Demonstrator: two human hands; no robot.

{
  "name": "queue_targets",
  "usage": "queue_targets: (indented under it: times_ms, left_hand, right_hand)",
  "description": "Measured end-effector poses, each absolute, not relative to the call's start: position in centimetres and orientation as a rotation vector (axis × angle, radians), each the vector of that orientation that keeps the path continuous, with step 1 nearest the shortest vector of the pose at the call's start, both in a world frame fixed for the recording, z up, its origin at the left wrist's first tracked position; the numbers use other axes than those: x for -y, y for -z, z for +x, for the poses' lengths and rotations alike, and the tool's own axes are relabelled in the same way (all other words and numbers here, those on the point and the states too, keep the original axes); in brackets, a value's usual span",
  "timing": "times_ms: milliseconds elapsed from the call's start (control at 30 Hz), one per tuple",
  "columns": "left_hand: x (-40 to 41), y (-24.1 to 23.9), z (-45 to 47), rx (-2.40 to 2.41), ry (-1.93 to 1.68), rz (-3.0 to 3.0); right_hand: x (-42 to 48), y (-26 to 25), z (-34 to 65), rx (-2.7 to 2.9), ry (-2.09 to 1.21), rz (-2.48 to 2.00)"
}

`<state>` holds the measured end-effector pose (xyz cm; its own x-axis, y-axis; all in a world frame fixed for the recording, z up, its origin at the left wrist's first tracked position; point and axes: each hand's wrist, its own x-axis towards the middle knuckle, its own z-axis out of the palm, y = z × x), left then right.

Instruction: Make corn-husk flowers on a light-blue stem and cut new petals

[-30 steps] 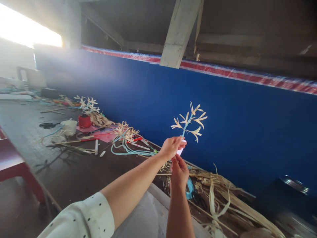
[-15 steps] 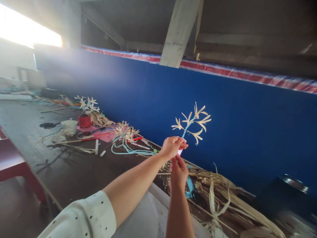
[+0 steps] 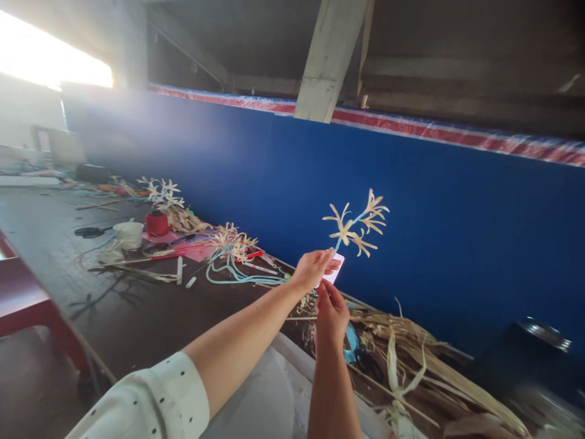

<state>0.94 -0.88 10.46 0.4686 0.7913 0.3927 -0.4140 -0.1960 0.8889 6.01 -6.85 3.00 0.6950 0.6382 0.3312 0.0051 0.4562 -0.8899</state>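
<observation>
Blue wall point(image 3: 457, 231) behind flower sprig point(image 3: 356, 222), straw heap point(image 3: 411, 360) below, scissors point(image 3: 86, 231) far left

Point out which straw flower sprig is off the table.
The blue-stemmed sprig held up by the left hand and right hand against the blue wall; the other bunches lie on the table.

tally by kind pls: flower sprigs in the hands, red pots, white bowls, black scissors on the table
pale straw flower sprig on a blue stem: 1
red round pot: 1
white round bowl: 1
black scissors: 1
total: 4
</observation>
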Motion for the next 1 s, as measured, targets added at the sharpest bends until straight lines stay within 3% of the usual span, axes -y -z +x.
queue_targets:
  times_ms: [1000]
  left_hand:
    - [0.83, -11.30, 1.54, -0.379, -1.181, 1.316]
  right_hand:
    - [7.01, -3.40, 5.76, 0.718, -0.405, -1.111]
